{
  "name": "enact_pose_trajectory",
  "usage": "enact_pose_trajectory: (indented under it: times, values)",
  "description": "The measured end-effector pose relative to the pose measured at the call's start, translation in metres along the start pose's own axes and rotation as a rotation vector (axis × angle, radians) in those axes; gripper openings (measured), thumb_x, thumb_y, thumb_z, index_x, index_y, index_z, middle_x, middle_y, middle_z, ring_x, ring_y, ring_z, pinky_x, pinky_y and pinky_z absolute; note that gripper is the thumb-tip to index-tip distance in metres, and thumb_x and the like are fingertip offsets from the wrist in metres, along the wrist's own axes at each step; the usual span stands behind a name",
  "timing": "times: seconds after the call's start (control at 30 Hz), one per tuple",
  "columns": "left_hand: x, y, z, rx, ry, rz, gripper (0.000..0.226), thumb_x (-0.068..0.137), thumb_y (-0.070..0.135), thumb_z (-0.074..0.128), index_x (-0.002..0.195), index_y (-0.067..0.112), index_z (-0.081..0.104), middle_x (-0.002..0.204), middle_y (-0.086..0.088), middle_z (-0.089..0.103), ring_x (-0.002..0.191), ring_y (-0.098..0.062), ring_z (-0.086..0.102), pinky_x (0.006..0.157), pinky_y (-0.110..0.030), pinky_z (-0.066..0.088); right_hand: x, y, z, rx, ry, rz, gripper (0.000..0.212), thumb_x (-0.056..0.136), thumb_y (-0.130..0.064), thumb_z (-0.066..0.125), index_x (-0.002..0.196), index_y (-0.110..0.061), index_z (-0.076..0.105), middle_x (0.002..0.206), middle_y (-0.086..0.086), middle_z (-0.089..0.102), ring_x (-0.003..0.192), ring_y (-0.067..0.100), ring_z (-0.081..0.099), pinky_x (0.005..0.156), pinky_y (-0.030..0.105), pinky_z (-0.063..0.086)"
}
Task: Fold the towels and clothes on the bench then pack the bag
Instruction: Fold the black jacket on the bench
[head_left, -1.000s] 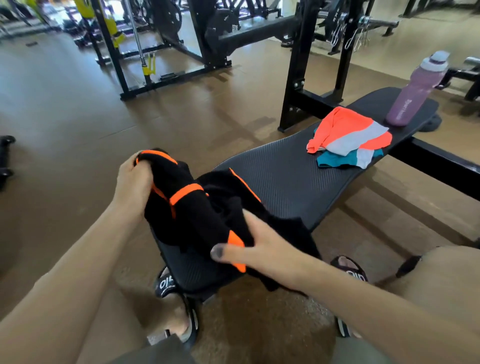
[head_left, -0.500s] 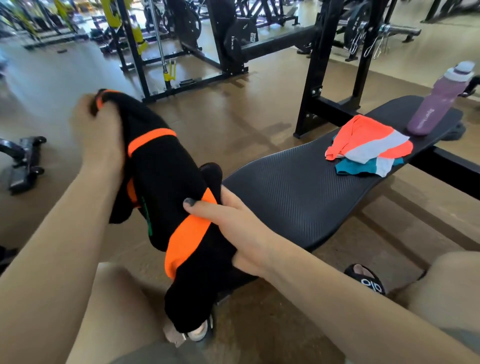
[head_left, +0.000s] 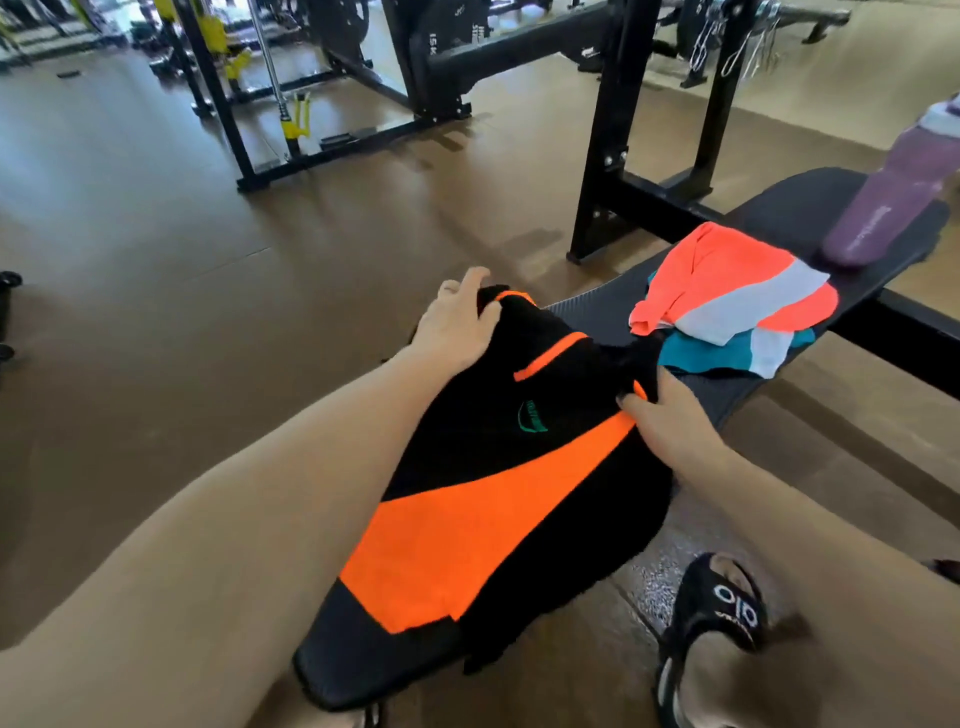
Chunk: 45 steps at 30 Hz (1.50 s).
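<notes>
Black-and-orange shirt (head_left: 498, 467) lies spread on the near end of the desk (head_left: 587, 317), collar pointing to 1 o'clock, hem hanging off the near edge toward 6.

Left hand (head_left: 457, 322) sits at the top corner, around 11 o'clock of the shirt; its grip looks like a pinch on the cloth edge, some fingers lifted. Right hand (head_left: 670, 421) is at the 3 o'clock edge, fingers curled into a bunch of black fabric by the orange stripe. So both grips hold the shirt.

Step in hand, as I read it: lay it flat before the first fold.

- Pull the two corners apart along the 11–3 line to take out the bunch under the right hand.
- Slide the shirt toward 12 so less hangs off the edge; otherwise it may slip to the floor.
- Keep clear of the orange-and-grey cloth (head_left: 727, 291) and teal cloth (head_left: 701, 353) at 2 o'clock; they are just beside the right hand.
- Purple bottle (head_left: 883, 208) stands at the far end, well apart.

No bag in view.
</notes>
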<state>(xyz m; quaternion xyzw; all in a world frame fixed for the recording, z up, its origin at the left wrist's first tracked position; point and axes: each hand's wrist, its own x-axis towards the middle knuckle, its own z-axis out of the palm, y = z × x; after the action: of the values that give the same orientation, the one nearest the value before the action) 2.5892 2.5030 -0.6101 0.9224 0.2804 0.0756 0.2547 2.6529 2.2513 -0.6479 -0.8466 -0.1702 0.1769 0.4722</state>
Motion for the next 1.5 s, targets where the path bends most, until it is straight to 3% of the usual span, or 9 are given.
enact_pose_trajectory:
  times: [0.13, 0.3, 0.5, 0.63, 0.83, 0.97, 1.13, 1.23, 1.5]
  values:
    - [-0.009, -0.004, 0.043, 0.313, -0.107, 0.126, 0.073, 0.097, 0.044, 0.054, 0.159, 0.032, 0.017, 0.161, -0.016, 0.027, 0.146, -0.037, 0.030, 0.120, -0.052, 0.025, 0.052, 0.016, -0.010, -0.165, 0.026, -0.035, 0.037, 0.093, -0.008, 0.059, 0.130, -0.010, 0.058, 0.126, 0.014, 0.063, 0.121, 0.033, 0.056, 0.086, 0.032, 0.036]
    - [-0.078, -0.036, 0.052, 0.352, -0.223, 0.152, 0.080, 0.091, 0.068, 0.046, 0.158, 0.039, 0.012, 0.166, -0.007, 0.013, 0.153, -0.029, 0.009, 0.124, -0.050, 0.009, 0.084, 0.037, -0.038, -0.260, 0.129, 0.091, 0.039, 0.088, -0.007, 0.059, 0.127, -0.002, 0.051, 0.124, 0.025, 0.059, 0.118, 0.042, 0.054, 0.085, 0.038, 0.037]
    - [-0.161, -0.074, 0.028, 0.497, -0.315, 0.071, 0.108, 0.064, 0.092, 0.047, 0.146, 0.024, 0.030, 0.146, -0.003, 0.025, 0.140, -0.028, 0.025, 0.119, -0.042, 0.020, 0.066, 0.033, -0.028, -0.475, 0.163, 0.061, 0.048, 0.095, -0.016, 0.055, 0.133, 0.004, 0.034, 0.122, 0.032, 0.049, 0.108, 0.050, 0.053, 0.084, 0.049, 0.043]
    - [-0.174, -0.058, 0.037, 0.617, -0.344, 0.186, 0.104, 0.063, 0.095, 0.039, 0.133, 0.019, 0.038, 0.143, -0.007, 0.031, 0.133, -0.031, 0.032, 0.114, -0.043, 0.029, 0.036, 0.012, -0.008, -0.925, 0.350, -0.295, 0.081, 0.073, -0.015, 0.061, 0.147, -0.003, 0.031, 0.121, 0.029, 0.045, 0.107, 0.046, 0.047, 0.087, 0.052, 0.038]
    - [-0.184, -0.075, 0.049, 0.705, -0.097, 0.477, 0.031, 0.094, 0.045, 0.045, 0.099, 0.016, 0.055, 0.106, -0.015, 0.061, 0.089, -0.034, 0.058, 0.076, -0.044, 0.055, -0.056, 0.011, 0.061, -0.764, -0.371, -0.622, 0.071, 0.080, -0.060, 0.045, 0.140, -0.022, 0.052, 0.129, 0.010, 0.053, 0.120, 0.033, 0.051, 0.101, 0.048, 0.044]
    - [-0.189, -0.071, 0.040, 0.759, -0.084, 0.487, 0.038, 0.065, 0.012, 0.084, 0.093, 0.014, 0.058, 0.091, -0.008, 0.061, 0.072, -0.024, 0.060, 0.054, -0.031, 0.050, -0.069, 0.027, 0.073, -0.900, -0.288, -0.777, 0.044, 0.083, -0.053, 0.050, 0.116, -0.024, 0.059, 0.118, 0.010, 0.056, 0.110, 0.034, 0.055, 0.092, 0.050, 0.048]
    - [-0.178, -0.089, 0.010, 0.774, 0.053, 0.275, 0.052, 0.055, -0.004, 0.082, 0.100, 0.008, 0.060, 0.096, -0.015, 0.063, 0.068, -0.030, 0.063, 0.052, -0.036, 0.050, -0.061, 0.034, 0.066, -0.851, -0.287, -0.838, 0.003, 0.089, -0.020, 0.052, 0.092, -0.020, 0.054, 0.103, 0.004, 0.056, 0.093, 0.027, 0.059, 0.082, 0.040, 0.049]
    - [-0.175, -0.099, -0.013, 0.800, 0.112, 0.161, 0.042, 0.055, -0.006, 0.075, 0.091, 0.010, 0.060, 0.087, -0.013, 0.059, 0.065, -0.033, 0.060, 0.051, -0.036, 0.042, -0.066, 0.025, 0.054, -0.789, -0.282, -0.817, 0.008, 0.084, -0.027, 0.034, 0.078, -0.023, 0.038, 0.087, -0.002, 0.051, 0.076, 0.022, 0.054, 0.068, 0.033, 0.042]
    - [-0.196, -0.115, -0.065, 0.797, 0.153, 0.178, 0.028, 0.064, -0.003, 0.068, 0.071, 0.015, 0.048, 0.065, -0.003, 0.051, 0.057, -0.032, 0.058, 0.048, -0.028, 0.026, -0.066, 0.026, 0.026, -0.869, -0.229, -0.749, 0.032, 0.071, -0.015, 0.069, 0.066, -0.019, 0.038, 0.068, -0.003, 0.046, 0.056, 0.022, 0.050, 0.050, 0.029, 0.028]
